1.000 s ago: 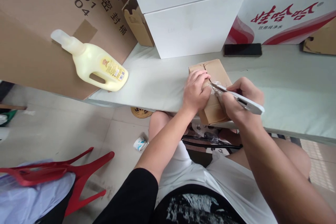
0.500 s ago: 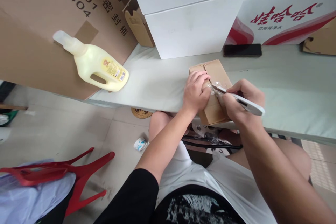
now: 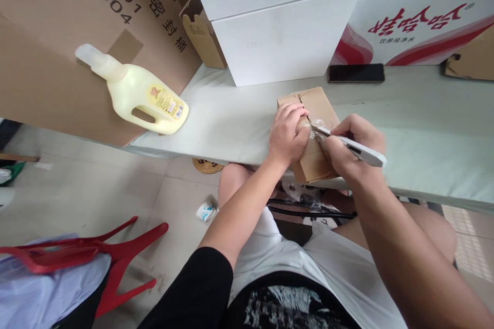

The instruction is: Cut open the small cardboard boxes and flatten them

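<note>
Small cardboard box (image 3: 313, 133) sits at the near edge of the pale table (image 3: 424, 128), right in front of the seated person, so both hands reach it without stretching. Left hand (image 3: 286, 132) lies curled over the box's top left side, pinning it flat, fingers bent down on the cardboard and clear tape. Right hand (image 3: 349, 146) is closed in a pen-style grip around a white utility knife (image 3: 357, 150), blade tip touching the taped seam beside the left fingers. Yellow detergent bottle (image 3: 141, 95) lies well apart to the left.
</note>
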